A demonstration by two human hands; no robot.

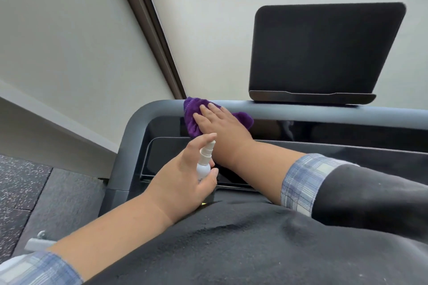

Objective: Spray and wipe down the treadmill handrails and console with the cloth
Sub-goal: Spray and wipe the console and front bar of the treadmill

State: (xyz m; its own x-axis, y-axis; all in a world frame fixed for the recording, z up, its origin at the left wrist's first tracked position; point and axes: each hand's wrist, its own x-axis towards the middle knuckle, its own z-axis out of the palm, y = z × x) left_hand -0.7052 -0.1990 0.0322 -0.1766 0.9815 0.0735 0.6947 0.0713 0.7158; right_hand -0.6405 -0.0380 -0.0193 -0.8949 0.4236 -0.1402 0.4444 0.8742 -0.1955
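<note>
A purple cloth [191,115] lies bunched on the treadmill's grey front handrail [289,110], near its left corner. My right hand [220,126] presses flat on the cloth with straight fingers, the arm crossing over from the right. My left hand [185,174] grips a small white spray bottle [205,161], index finger raised over its nozzle, which points up toward the cloth. Under both hands sits the glossy black console panel [162,157]. A dark tablet-like screen [324,51] stands on its holder above the rail at the right.
A pale wall with a dark vertical trim [150,30] rises behind the treadmill. Speckled black rubber floor [20,183] lies at the lower left, with a small grey metal part [39,242] near the frame's base. My dark clothing fills the bottom of the view.
</note>
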